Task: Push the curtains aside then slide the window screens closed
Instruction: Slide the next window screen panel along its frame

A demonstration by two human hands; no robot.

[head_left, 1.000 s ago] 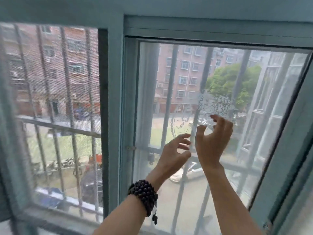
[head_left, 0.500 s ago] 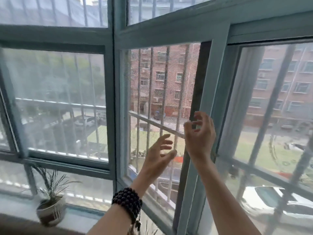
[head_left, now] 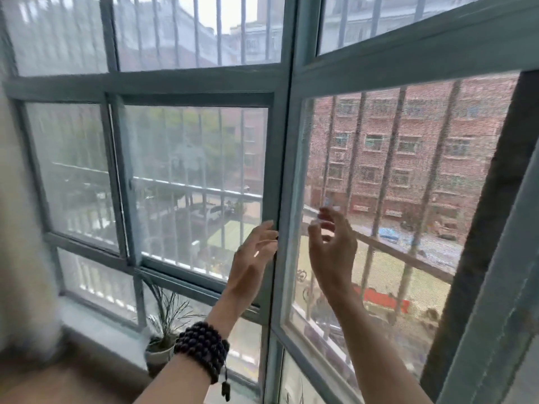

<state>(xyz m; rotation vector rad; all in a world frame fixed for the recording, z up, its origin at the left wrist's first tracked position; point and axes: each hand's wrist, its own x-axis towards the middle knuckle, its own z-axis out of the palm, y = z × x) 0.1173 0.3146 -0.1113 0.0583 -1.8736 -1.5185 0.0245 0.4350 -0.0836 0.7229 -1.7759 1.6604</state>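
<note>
Blue-grey metal frames the corner of a bay window, with a vertical corner post (head_left: 287, 176) running down the middle of the view. Both of the person's hands are raised in front of it. The left hand (head_left: 252, 262), with a dark beaded bracelet (head_left: 202, 349) wrapped round the wrist, is at about six o'clock; its fingers are spread loosely and hold nothing, the tips lying at the edge of the post, though I cannot tell whether they actually touch it. The right hand (head_left: 334, 247) hangs just to the three o'clock side of the post, fingers loosely curled and apart, nothing between them, in front of the mesh.

That mesh is the window screen (head_left: 408, 185), filling the pane from the post out toward three o'clock, the brick building outside showing grainy through it. At nine o'clock, a pale, blurred curtain (head_left: 20, 228) hangs along the edge of the view. The sliding glass panes (head_left: 198, 185) sit between curtain and post. Low at about seven o'clock, a small potted plant (head_left: 164, 325) stands on the sill.
</note>
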